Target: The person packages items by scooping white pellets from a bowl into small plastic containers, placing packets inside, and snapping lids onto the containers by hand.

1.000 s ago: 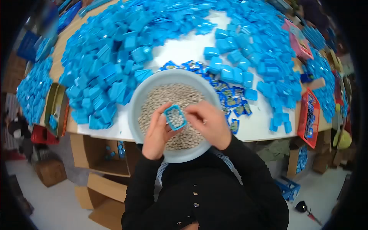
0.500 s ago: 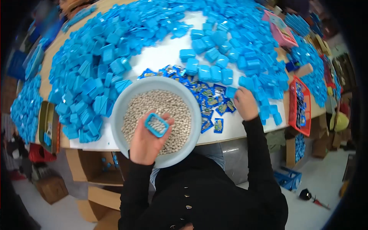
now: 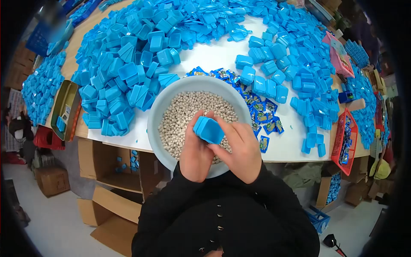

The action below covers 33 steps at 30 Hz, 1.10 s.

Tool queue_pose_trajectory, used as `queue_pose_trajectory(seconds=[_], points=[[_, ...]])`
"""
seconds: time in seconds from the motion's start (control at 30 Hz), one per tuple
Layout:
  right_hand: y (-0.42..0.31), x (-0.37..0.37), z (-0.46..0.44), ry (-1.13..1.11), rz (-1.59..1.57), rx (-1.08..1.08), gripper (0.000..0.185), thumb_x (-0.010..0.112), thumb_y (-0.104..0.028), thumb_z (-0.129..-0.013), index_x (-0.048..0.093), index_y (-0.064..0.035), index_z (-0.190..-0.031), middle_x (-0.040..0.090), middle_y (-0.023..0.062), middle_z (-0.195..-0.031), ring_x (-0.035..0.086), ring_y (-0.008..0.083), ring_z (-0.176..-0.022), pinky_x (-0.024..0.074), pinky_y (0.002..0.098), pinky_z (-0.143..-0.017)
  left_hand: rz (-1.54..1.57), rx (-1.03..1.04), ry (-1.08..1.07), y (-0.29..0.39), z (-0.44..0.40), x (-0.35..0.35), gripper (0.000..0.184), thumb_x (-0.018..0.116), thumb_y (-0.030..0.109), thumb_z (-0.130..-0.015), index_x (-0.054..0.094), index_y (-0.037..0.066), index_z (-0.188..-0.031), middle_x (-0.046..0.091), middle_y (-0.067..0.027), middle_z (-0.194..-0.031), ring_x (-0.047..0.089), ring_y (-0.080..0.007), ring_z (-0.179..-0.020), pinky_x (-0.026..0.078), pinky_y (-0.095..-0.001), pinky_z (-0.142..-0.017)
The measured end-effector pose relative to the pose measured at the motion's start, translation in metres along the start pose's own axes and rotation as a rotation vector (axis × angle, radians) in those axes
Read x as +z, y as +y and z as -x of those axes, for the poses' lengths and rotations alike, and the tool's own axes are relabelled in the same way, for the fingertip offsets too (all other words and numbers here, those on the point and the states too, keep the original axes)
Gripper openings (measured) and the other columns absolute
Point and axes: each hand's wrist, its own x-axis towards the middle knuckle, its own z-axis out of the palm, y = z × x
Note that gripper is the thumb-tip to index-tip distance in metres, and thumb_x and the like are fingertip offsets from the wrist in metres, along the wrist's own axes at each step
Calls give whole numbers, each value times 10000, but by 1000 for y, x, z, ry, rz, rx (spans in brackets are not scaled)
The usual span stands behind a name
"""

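Note:
Over the basin, both my hands meet around small blue plastic boxes. My left hand cups them from the left and below. From the right, my right hand grips the rim between thumb and fingers. The box facing me is tilted and looks hollow; a second blue piece seems pressed against its far side. Whether pellets are inside is hidden. Below lies a pale blue round basin filled with beige pellets. Blue printed sachets are scattered right of the basin.
Blue boxes are heaped at left, with more blue boxes at right. A red basket of sachets stands at the table's right edge. An olive tin sits at far left. Cardboard cartons stand below the table.
My right hand has come from the sachets and boxes at right to my left hand, bringing a blue piece against the pellet-filled box. The view has shifted, moving the table contents rightward.

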Motion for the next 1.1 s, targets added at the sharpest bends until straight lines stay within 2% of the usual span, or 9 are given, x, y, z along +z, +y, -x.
queue_pose_trajectory(seconds=[0.1, 0.27, 0.47, 0.63, 0.7, 0.77, 0.83, 0.93, 1.1], points=[[-4, -4, 2, 18, 42, 20, 580, 748, -30, -634, 606, -21, -1197, 600, 100, -1021, 561, 248, -869, 458, 315, -760, -430, 143, -53, -5, 3, 2, 572, 508, 99, -935, 270, 45, -1453, 355, -177, -1459, 365, -302, -1329, 314, -406, -1092], [-5, -3, 6, 62, 27, 43, 591, 745, -9, -623, 607, -21, -1197, 592, 95, -1010, 556, 250, -858, 461, 319, -758, -642, 262, -146, -6, 3, -1, 632, 504, -19, -870, 270, 38, -1455, 337, -180, -1471, 373, -304, -1323, 303, -410, -1101], [-3, -5, 8, 43, 48, 46, 592, 744, -20, -630, 602, -22, -1205, 589, 96, -1026, 553, 249, -855, 461, 318, -745, -735, 297, -170, -6, 0, -4, 644, 525, -16, -870, 263, 34, -1457, 352, -183, -1461, 393, -308, -1311, 306, -418, -1100], [1, -9, 2, -11, 44, -3, 576, 740, -38, -652, 596, -22, -1210, 589, 98, -1037, 548, 241, -845, 455, 311, -723, -689, 176, -56, -3, 0, -3, 579, 527, 27, -906, 287, 21, -1434, 401, -185, -1424, 450, -292, -1274, 389, -385, -1051], [12, -10, 3, -11, 9, -8, 557, 735, -49, -673, 595, -23, -1211, 589, 96, -1030, 546, 239, -837, 454, 308, -718, -560, 62, -3, 4, -4, 1, 538, 516, 126, -947, 294, -2, -1420, 402, -190, -1422, 464, -307, -1266, 435, -368, -1020], [34, -23, 10, -40, -197, 156, 481, 715, -70, -727, 597, -15, -1190, 585, 97, -1022, 542, 249, -835, 456, 310, -732, -435, -51, 57, 15, -6, 2, 529, 504, 225, -987, 301, -25, -1406, 402, -195, -1420, 479, -321, -1257, 481, -352, -989], [76, -49, 18, 47, 93, 288, 384, 703, -119, -765, 608, -7, -1119, 607, 129, -1019, 566, 283, -875, 462, 368, -797, -357, -87, 66, 24, -13, -4, 537, 499, 255, -989, 303, -32, -1399, 408, -196, -1412, 488, -326, -1247, 498, -347, -971], [138, -56, 59, 28, 664, 368, 295, 689, -91, -772, 635, -19, -1053, 612, 116, -924, 570, 284, -852, 476, 341, -763, -121, -215, 84, 32, -21, -16, 579, 485, 343, -996, 308, -55, -1378, 427, -199, -1387, 515, -341, -1218, 549, -334, -916], [173, -50, 79, 0, 647, 442, 271, 684, -62, -767, 647, -21, -1032, 606, 110, -915, 565, 276, -837, 479, 336, -759, 122, -310, 61, 33, -25, -21, 577, 485, 345, -993, 277, 15, -1419, 429, -201, -1377, 511, -344, -1219, 568, -325, -894]])
